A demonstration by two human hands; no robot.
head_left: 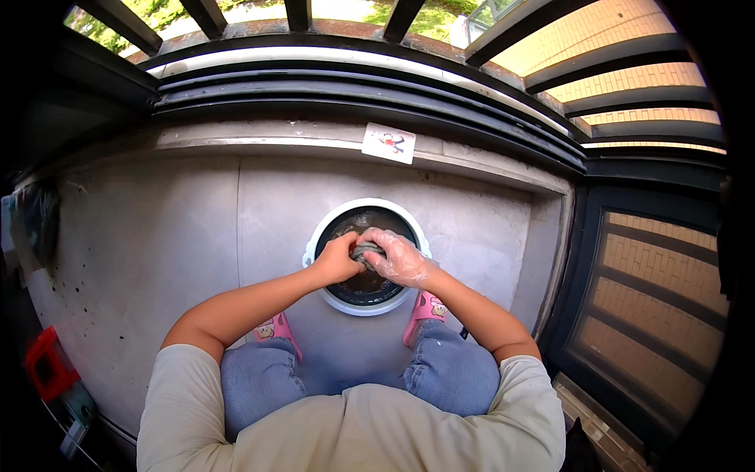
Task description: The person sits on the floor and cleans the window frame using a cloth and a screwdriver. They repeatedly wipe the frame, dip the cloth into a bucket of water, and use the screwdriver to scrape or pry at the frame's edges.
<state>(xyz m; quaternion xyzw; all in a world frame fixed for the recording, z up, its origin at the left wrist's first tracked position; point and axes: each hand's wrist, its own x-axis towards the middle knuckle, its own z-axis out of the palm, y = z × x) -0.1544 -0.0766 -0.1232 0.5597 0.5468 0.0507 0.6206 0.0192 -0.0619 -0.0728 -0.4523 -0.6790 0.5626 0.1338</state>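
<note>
A round white basin (316, 226) stands on the floor between my feet, with dark, murky water (368, 298) in it. Over its middle, both hands close around a wadded grey-green bundle (366, 251) that looks like cloth; the fingers cover much of it. My left hand (338, 258) is bare and grips the bundle from the left. Clear thin plastic covers my right hand (399, 258), like a disposable glove, and its fingers curl over the right and upper side. Whether the bundle touches the water I cannot tell.
Pink slippers (425, 311) flank the basin. A card with a printed figure (388, 143) lies on the ledge behind it. Dark metal bars (299, 16) run beyond the ledge. A dark-framed glass panel (653, 291) stands at right; a red object (49, 365) is at far left.
</note>
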